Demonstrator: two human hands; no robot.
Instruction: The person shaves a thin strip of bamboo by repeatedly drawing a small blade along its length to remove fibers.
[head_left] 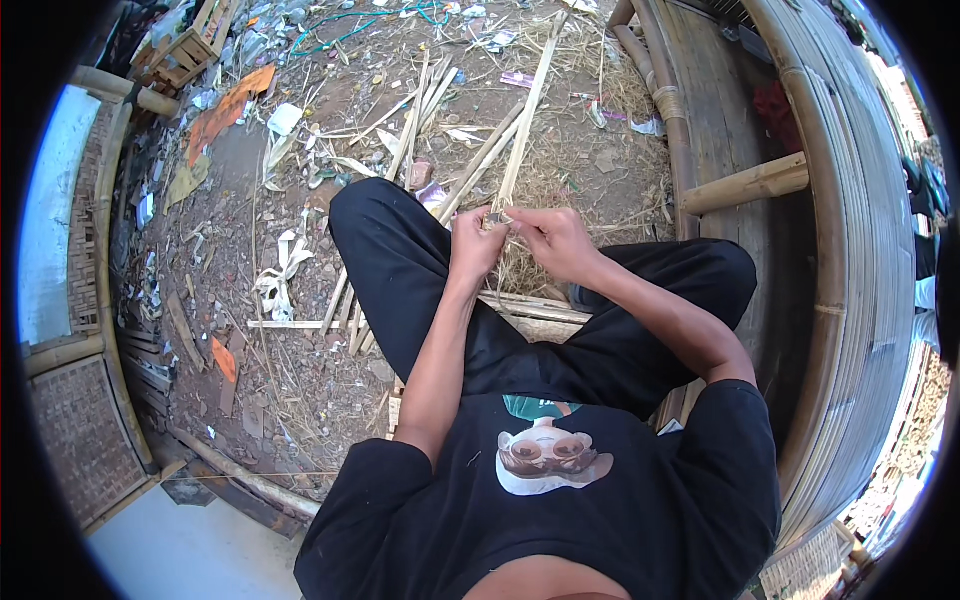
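Observation:
Over my lap, my left hand (478, 243) and my right hand (558, 243) meet, fingertips almost touching. Both are closed in a pinch at the near end of a long pale bamboo strip (530, 110), which stretches away from me over the ground. A small greyish bit shows between the fingertips, too small to name. Thin, curly shavings (515, 265) hang just below the hands. Beside the strip, another split bamboo piece (482, 160) slants away to the far right.
More bamboo strips (415, 120) lie ahead on the littered ground. Bamboo pieces (535, 310) sit between my crossed legs. To the right stands a bamboo bench (700, 110) with a crossbar (745, 185). A woven panel (85, 430) is at left, a wooden crate (190, 45) at far left.

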